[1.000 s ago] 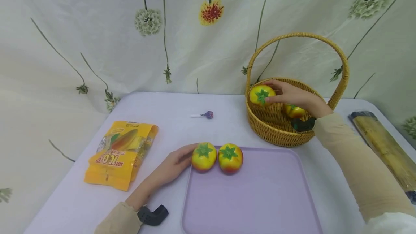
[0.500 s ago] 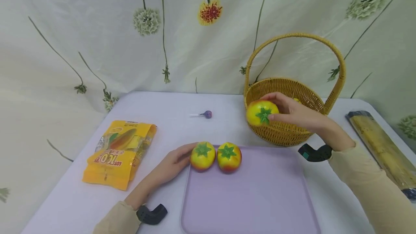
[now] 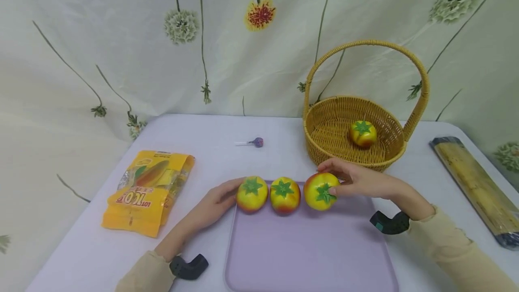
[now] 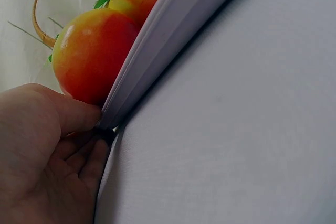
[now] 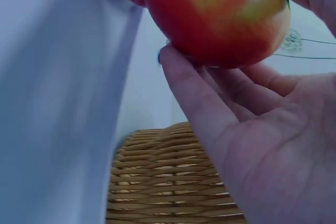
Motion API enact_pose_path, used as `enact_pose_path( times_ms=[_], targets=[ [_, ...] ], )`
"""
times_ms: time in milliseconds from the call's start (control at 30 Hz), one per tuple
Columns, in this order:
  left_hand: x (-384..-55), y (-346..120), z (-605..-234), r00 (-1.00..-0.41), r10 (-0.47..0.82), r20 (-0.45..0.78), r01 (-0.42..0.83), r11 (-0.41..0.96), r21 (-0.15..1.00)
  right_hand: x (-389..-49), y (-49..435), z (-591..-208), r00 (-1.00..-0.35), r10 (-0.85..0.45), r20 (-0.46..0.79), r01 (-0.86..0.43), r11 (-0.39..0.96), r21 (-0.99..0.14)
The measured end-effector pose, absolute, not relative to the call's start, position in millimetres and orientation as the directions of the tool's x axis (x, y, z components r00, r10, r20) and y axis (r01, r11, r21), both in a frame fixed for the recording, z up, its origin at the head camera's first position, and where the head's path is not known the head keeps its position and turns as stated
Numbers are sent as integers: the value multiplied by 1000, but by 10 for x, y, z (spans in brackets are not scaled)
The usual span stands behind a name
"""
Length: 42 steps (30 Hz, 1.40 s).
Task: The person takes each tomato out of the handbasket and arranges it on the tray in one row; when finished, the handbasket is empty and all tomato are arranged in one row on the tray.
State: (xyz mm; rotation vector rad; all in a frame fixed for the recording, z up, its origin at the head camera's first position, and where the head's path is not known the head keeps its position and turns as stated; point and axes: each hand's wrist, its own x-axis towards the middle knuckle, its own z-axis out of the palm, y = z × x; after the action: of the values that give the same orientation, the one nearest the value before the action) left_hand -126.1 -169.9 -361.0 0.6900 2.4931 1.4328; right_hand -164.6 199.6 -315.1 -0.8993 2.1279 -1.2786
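My right hand [image 3: 358, 181] holds a yellow-red persimmon [image 3: 320, 192] with a green leafy crown, by the tray's far edge. In the right wrist view, the fingers lie under this held persimmon [image 5: 220, 14] and the thumb is on its crown side. Two more persimmons stand side by side at the far left of the lilac tray [image 3: 308, 251]: the left one [image 3: 252, 195] and the middle one [image 3: 285, 196]. My left hand [image 3: 216, 203] pinches the tray rim [image 4: 139, 72] at that corner, thumb above and fingers below, close to the left persimmon.
Behind the tray a wicker basket [image 3: 324, 136] with a tall handle contains one persimmon [image 3: 363, 134]. A lollipop [image 3: 258, 142] lies at the back of the white table. On the left is a yellow snack bag [image 3: 150, 190], and on the right a long wrapped package [image 3: 474, 188].
My right hand has carried a persimmon out of the basket, forward and down to the tray's far edge beside the other two. The left hand has stayed at the tray corner.
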Motion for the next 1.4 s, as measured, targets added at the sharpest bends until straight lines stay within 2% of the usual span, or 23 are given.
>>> enact_pose_path(
  times_ms=[367, 700, 800, 967, 1167, 1300, 1400],
  targets=[
    [-1253, -1675, -3597, -878, 473, 73, 303, 429, 851, -1714, 1936, -3401, -615, -789, -20, -409, 340, -847],
    [-1262, -1683, -3591, -873, 481, 75, 312, 434, 845, -1763, 1924, -3481, -670, -740, -61, -314, 357, -880],
    [-1310, -1711, -3702, -873, 480, 82, 316, 430, 846, -1772, 1920, -3493, -675, -735, -68, -298, 355, -886],
    [-1399, -1768, -3899, -871, 482, 94, 329, 429, 841, -1787, 1918, -3517, -693, -720, -34, -317, 346, -883],
    [-1413, -1789, -3923, -869, 486, 95, 331, 426, 842, -1781, 1912, -3495, -731, -682, 4, -359, 380, -853],
    [-1406, -1791, -3913, -868, 487, 94, 332, 430, 840, -1750, 1922, -3376, -744, -669, -10, -365, 418, -832],
    [-1410, -1791, -3917, -869, 486, 90, 328, 431, 841, -1722, 1948, -3223, -729, -684, -26, -361, 417, -835]
  ],
)
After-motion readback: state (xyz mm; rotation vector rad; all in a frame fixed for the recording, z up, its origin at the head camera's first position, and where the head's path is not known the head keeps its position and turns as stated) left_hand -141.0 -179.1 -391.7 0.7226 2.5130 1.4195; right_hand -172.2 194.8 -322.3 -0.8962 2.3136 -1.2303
